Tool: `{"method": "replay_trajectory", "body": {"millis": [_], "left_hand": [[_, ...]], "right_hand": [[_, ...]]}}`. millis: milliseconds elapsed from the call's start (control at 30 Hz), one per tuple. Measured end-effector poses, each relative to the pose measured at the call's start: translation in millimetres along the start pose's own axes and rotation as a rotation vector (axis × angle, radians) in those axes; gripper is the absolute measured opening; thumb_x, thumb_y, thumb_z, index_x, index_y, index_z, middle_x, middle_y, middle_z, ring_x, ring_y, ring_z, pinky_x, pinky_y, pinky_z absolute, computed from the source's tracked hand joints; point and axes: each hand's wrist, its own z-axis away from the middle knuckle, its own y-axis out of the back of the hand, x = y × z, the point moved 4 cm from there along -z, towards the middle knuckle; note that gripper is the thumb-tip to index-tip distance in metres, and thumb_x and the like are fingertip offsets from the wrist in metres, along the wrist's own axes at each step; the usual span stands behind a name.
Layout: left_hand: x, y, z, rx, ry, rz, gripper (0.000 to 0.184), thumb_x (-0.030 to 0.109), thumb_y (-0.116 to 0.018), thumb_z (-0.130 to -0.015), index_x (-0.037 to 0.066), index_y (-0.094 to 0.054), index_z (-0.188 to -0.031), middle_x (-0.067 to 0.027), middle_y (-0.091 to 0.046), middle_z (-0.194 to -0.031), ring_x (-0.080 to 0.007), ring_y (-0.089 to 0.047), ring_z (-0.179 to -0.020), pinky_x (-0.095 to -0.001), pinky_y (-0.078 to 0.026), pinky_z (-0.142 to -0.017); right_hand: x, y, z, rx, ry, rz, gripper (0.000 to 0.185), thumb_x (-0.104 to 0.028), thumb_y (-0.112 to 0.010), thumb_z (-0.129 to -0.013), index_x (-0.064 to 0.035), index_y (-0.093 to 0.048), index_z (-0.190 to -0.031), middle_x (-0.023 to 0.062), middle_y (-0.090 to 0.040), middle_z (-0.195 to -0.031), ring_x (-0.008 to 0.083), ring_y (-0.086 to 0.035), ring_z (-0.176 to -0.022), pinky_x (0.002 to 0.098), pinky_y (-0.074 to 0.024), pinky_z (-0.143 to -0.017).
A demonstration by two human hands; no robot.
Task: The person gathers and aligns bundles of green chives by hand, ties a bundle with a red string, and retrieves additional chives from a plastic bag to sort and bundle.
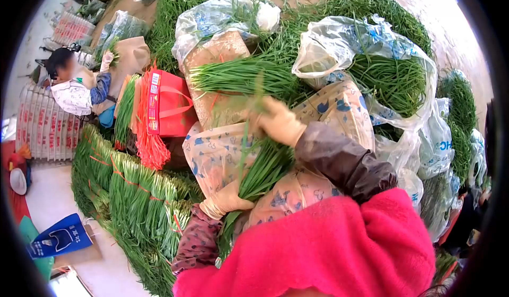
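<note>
My left hand (227,200), in a pale glove, is wrapped round a bunch of long green stalks (266,171) over my lap. Above it, my right hand (277,121), also gloved, is smeared by motion beside blurred green stalks; what its fingers hold cannot be made out. A patterned plastic cover (222,151) lies over my legs. Beyond my hands a loose pile of green stalks (238,77), pale ends to the left, rests across a worn board (212,106).
Left of the board stands a red bag (174,103) beside red ties (152,151). Tied bundles (132,191) are stacked at lower left. Open plastic bags of greens (389,85) stand at right. Another person (71,93) sits at upper left.
</note>
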Motion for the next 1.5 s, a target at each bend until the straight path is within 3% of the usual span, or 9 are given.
{"method": "replay_trajectory", "body": {"millis": [167, 433, 600, 733, 867, 1033, 1233, 1300, 1500], "left_hand": [[-1.3, 6.8, 20.1, 0.271, -0.008, -0.318, 0.093, 0.008, -0.069, -0.069, 0.004, -0.021, -0.149, -0.0146, -0.049, -0.133, -0.0205, -0.049, -0.118, -0.0289, -0.038, -0.101], [21.1, 15.6, 40.5, 0.443, -0.102, -0.771, 0.078, 0.010, -0.068, -0.075, 0.011, -0.035, -0.145, -0.0077, -0.031, -0.153, -0.0371, -0.024, -0.140, -0.0449, -0.009, -0.116], [-6.2, 25.7, 47.8, 0.507, 0.100, -0.458, 0.075, 0.013, -0.071, -0.077, 0.012, -0.037, -0.144, -0.0078, -0.033, -0.152, -0.0406, -0.022, -0.139, -0.0447, -0.015, -0.115], [0.1, 25.2, 38.8, 0.629, 0.002, -0.645, 0.077, 0.011, -0.070, -0.076, 0.017, -0.037, -0.145, -0.0076, -0.035, -0.150, -0.0386, -0.029, -0.137, -0.0417, -0.035, -0.107], [9.9, 21.1, 35.7, 0.687, -0.065, -0.902, 0.081, 0.011, -0.070, -0.076, 0.022, -0.033, -0.147, -0.0091, -0.040, -0.147, -0.0366, -0.039, -0.131, -0.0415, -0.046, -0.095], [-4.0, 25.2, 42.2, 0.687, 0.137, -1.115, 0.096, -0.001, -0.063, -0.067, 0.025, -0.024, -0.151, -0.0122, -0.046, -0.138, -0.0363, -0.059, -0.106, -0.0372, -0.055, -0.069], [-3.1, 24.0, 35.7, 0.654, 0.215, -1.236, 0.091, -0.006, -0.055, -0.070, 0.024, -0.025, -0.150, -0.0142, -0.050, -0.128, -0.0373, -0.051, -0.116, -0.0360, -0.056, -0.067], [-0.8, 21.5, 26.3, 0.687, 0.107, -1.415, 0.096, -0.005, -0.060, -0.067, 0.026, -0.025, -0.150, -0.0150, -0.054, -0.124, -0.0358, -0.063, -0.082, -0.0408, -0.052, -0.064], [14.7, 13.7, 31.1, 0.616, 0.022, -1.513, 0.089, -0.006, -0.054, -0.072, 0.029, -0.027, -0.149, -0.0141, -0.053, -0.120, -0.0385, -0.059, -0.093, -0.0404, -0.054, -0.065]], "right_hand": [[31.5, 69.3, -25.7, 0.418, -0.415, -0.996, 0.020, -0.019, -0.042, -0.100, -0.0052, -0.056, -0.099, -0.0035, -0.050, -0.068, 0.0081, -0.034, -0.046, 0.0257, -0.0285, -0.040], [55.5, 184.8, -48.1, 0.974, -0.244, -0.735, 0.027, -0.008, -0.040, -0.092, -0.0092, -0.066, -0.099, 0.0046, -0.063, -0.079, 0.0154, -0.055, -0.056, 0.0287, -0.0452, -0.047], [-34.4, 137.8, -31.7, 0.331, -0.231, 0.112, 0.032, -0.026, -0.061, -0.088, -0.0086, -0.064, -0.114, 0.0037, -0.068, -0.089, 0.0100, -0.061, -0.075, 0.0222, -0.0481, -0.062], [-64.7, 44.1, -8.4, -0.314, -0.086, 0.860, 0.048, -0.047, -0.066, -0.082, -0.0057, -0.065, -0.106, 0.0152, -0.066, -0.097, 0.0325, -0.063, -0.097, 0.0405, -0.0511, -0.081], [-12.6, 8.1, 3.7, -0.266, 0.111, 0.789, 0.043, -0.043, -0.068, -0.080, -0.0077, -0.066, -0.104, 0.0143, -0.066, -0.091, 0.0329, -0.064, -0.089, 0.0408, -0.0512, -0.077], [25.2, 62.7, -0.1, 0.033, -0.503, 0.514, 0.029, -0.029, -0.067, -0.083, -0.0054, -0.068, -0.101, 0.0123, -0.067, -0.083, 0.0236, -0.063, -0.075, 0.0355, -0.0482, -0.068], [-47.2, 33.0, 15.7, -0.293, -0.050, 0.814, 0.046, -0.031, -0.071, -0.078, -0.0075, -0.061, -0.115, 0.0125, -0.063, -0.116, 0.0286, -0.065, -0.091, 0.0361, -0.0525, -0.081], [-51.0, 0.9, 20.9, -0.413, -0.022, 0.861, 0.049, -0.037, -0.068, -0.081, -0.0111, -0.057, -0.121, 0.0134, -0.061, -0.113, 0.0306, -0.064, -0.096, 0.0402, -0.0522, -0.080], [-8.2, 4.8, 15.8, -0.082, -0.037, 0.533, 0.033, -0.033, -0.065, -0.085, -0.0133, -0.065, -0.111, 0.0108, -0.068, -0.091, 0.0361, -0.065, -0.089, 0.0438, -0.0513, -0.078]]}}
